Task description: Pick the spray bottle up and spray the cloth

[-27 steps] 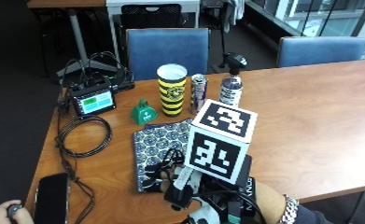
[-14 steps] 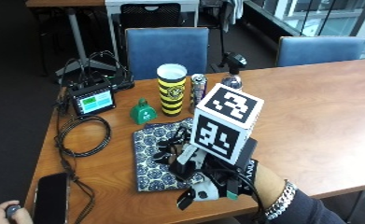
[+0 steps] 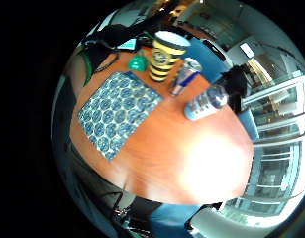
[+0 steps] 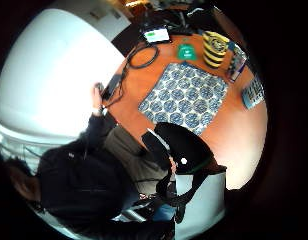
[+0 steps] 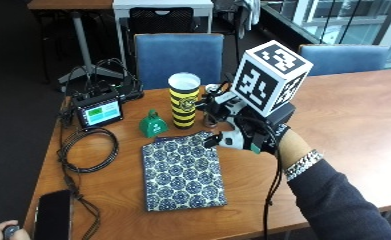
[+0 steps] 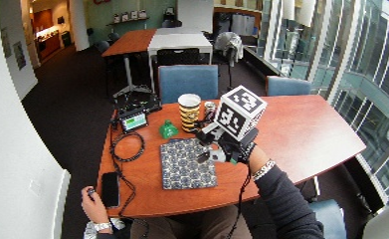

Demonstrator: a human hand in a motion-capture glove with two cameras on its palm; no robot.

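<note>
Gloved right hand (image 5: 251, 132) over the desk (image 5: 355, 130) beside the cloth (image 5: 182, 172), fingers relaxed, nothing held. Spray bottle (image 3: 206, 101) upright toward the far edge, near the can (image 3: 183, 79) and striped cup (image 5: 184, 100). Risk: toppling these close neighbours while reaching.

The worktop (image 5: 355, 110) is smooth, glossy reddish wood, the patterned cloth (image 5: 182, 170) lies matt, and the striped cup (image 5: 184, 100) looks glossy
</note>
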